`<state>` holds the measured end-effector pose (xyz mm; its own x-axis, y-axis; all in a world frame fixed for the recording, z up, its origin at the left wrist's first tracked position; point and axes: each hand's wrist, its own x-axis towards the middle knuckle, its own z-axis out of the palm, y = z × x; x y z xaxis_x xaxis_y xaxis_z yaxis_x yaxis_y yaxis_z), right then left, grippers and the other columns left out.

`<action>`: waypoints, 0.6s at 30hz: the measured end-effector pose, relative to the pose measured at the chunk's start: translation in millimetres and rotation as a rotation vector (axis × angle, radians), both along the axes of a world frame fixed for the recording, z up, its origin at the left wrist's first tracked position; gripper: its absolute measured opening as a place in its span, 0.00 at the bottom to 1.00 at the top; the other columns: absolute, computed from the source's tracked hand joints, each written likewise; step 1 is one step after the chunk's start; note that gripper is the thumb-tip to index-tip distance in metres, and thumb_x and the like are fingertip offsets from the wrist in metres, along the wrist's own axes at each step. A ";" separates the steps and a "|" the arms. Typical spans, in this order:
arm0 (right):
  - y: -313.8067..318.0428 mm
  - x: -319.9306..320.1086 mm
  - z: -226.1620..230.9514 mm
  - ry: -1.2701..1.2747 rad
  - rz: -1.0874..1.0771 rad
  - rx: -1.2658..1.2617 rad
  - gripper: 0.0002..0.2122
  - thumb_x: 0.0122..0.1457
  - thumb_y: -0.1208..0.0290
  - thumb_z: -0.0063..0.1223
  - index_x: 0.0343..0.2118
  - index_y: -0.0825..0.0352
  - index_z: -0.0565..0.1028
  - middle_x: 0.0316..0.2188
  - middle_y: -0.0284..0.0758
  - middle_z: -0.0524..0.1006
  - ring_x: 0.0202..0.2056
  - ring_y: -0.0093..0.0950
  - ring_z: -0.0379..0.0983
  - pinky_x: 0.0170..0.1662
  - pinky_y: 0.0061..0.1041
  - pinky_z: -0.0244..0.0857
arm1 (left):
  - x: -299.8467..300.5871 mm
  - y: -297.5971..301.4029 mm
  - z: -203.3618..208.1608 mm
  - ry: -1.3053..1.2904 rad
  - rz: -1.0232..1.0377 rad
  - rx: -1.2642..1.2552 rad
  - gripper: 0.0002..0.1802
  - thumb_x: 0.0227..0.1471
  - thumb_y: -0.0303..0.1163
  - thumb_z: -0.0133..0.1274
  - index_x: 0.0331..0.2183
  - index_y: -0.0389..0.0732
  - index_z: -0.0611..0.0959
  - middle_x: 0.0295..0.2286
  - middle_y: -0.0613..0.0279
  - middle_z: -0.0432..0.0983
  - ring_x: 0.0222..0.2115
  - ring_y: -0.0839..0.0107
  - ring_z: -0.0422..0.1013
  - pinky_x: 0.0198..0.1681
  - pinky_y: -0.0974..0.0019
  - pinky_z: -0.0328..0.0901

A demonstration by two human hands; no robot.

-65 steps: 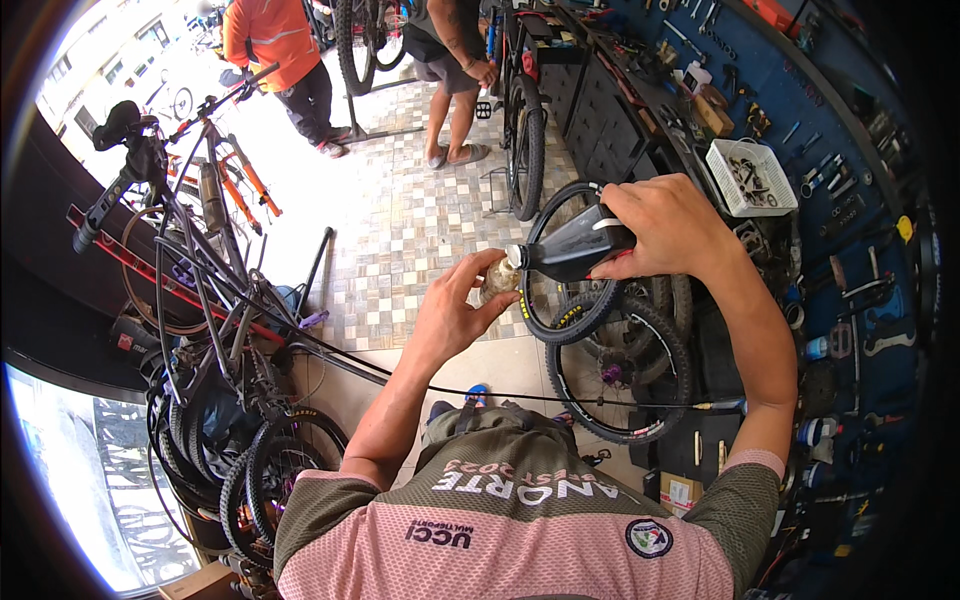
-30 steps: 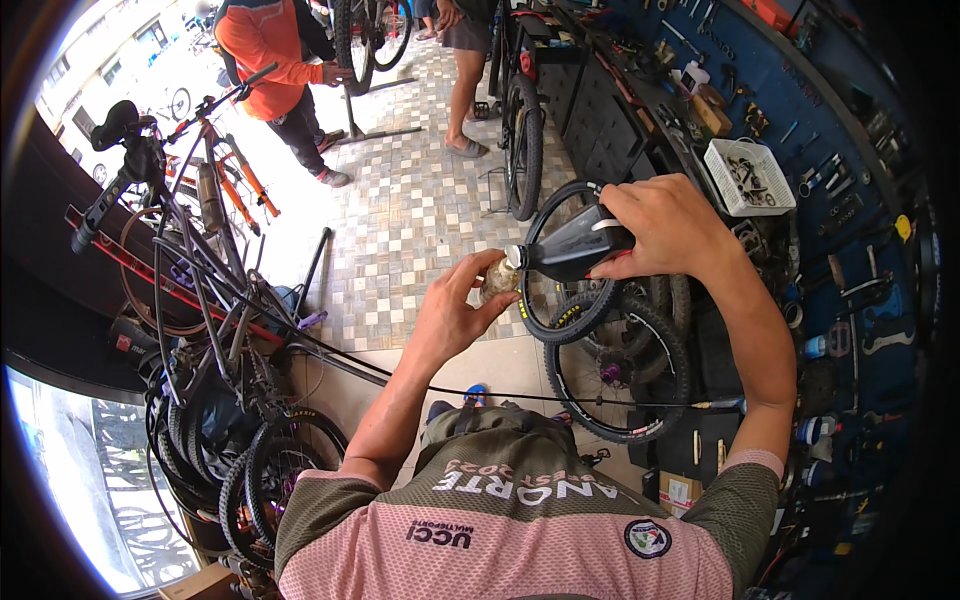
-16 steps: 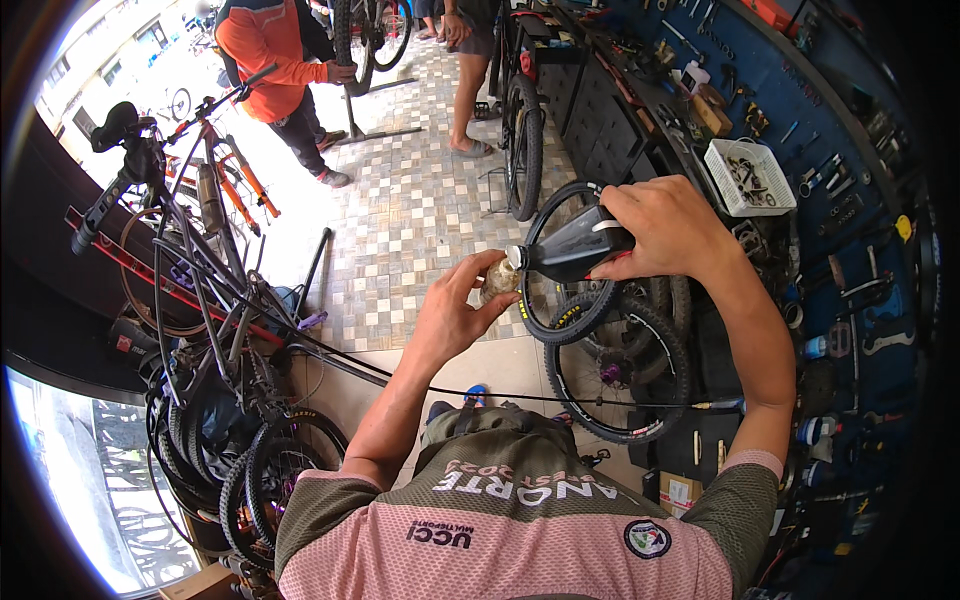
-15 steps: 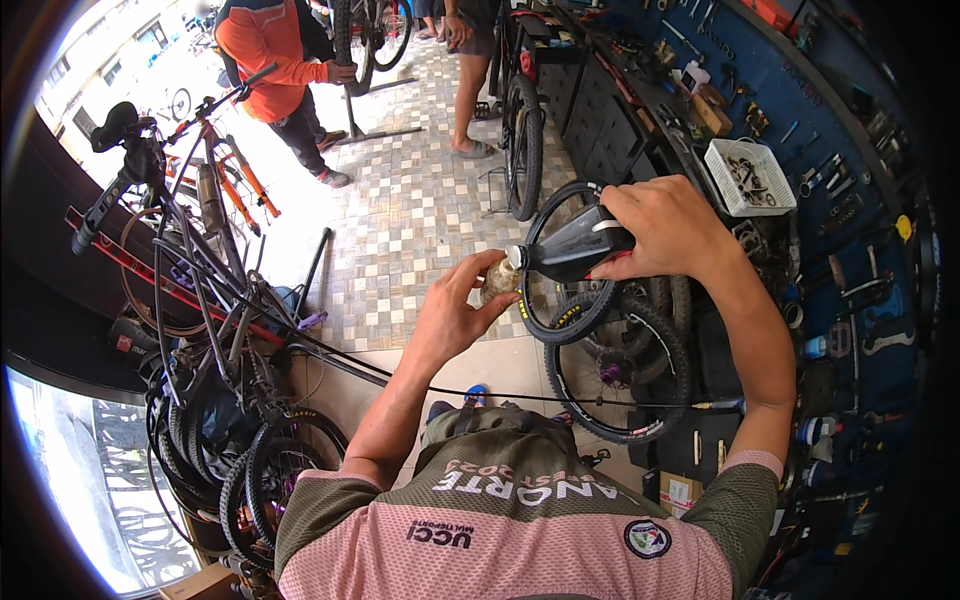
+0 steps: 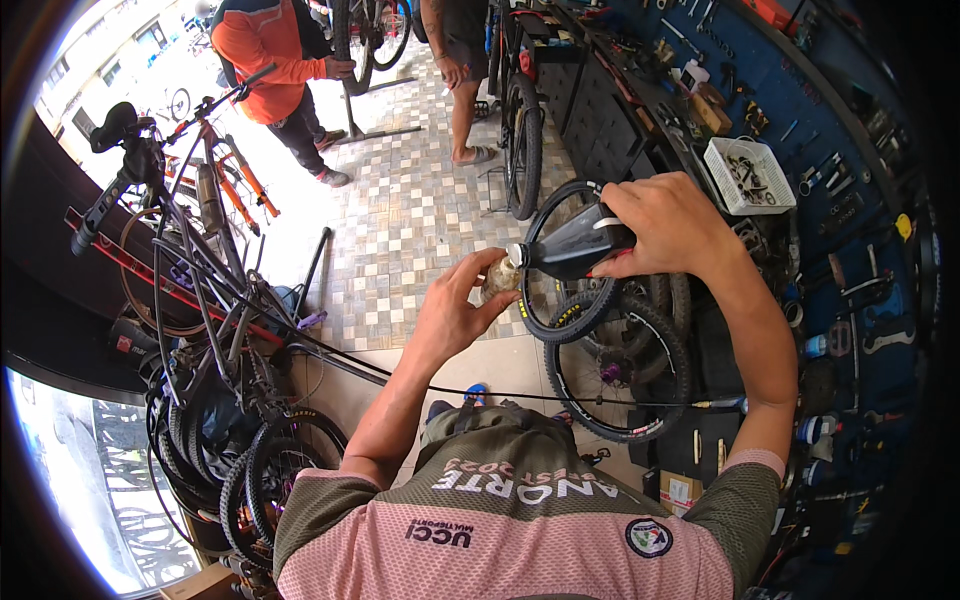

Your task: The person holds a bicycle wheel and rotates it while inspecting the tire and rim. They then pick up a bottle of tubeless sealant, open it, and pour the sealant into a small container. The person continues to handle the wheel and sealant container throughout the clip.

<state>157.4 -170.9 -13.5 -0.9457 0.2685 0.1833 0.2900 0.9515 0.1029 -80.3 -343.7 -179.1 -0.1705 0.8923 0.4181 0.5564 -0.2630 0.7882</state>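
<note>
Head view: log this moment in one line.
left grip: clear bottle | right grip: black bottle, tilted, mouth at clear bottle's top | flow: cannot tell | behind: wheels

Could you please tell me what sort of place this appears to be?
It looks like a bicycle repair workshop: hand tools hang along a blue wall panel, loose wheels are grouped together, and several bicycles stand about.

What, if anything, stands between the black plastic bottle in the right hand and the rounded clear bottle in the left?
Nothing loose is visible in the way. The black plastic bottle, in the right hand, meets the rounded clear bottle, in the left hand, at a small whitish collar; which bottle that belongs to cannot be told.
</note>
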 end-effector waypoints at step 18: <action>-5.1 2.6 0.5 -0.010 0.005 -0.003 0.30 0.41 0.47 0.80 0.33 0.66 0.73 0.30 0.41 0.83 0.34 0.47 0.83 0.37 0.43 0.75 | 2.4 -5.3 1.9 0.002 -0.005 -0.001 0.29 0.55 0.33 0.72 0.55 0.39 0.80 0.46 0.50 0.84 0.44 0.52 0.83 0.48 0.55 0.79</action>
<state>160.0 -176.0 -13.0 -0.9489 0.2642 0.1728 0.2841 0.9533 0.1026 -77.9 -349.1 -177.2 -0.1653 0.8936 0.4174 0.5569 -0.2647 0.7873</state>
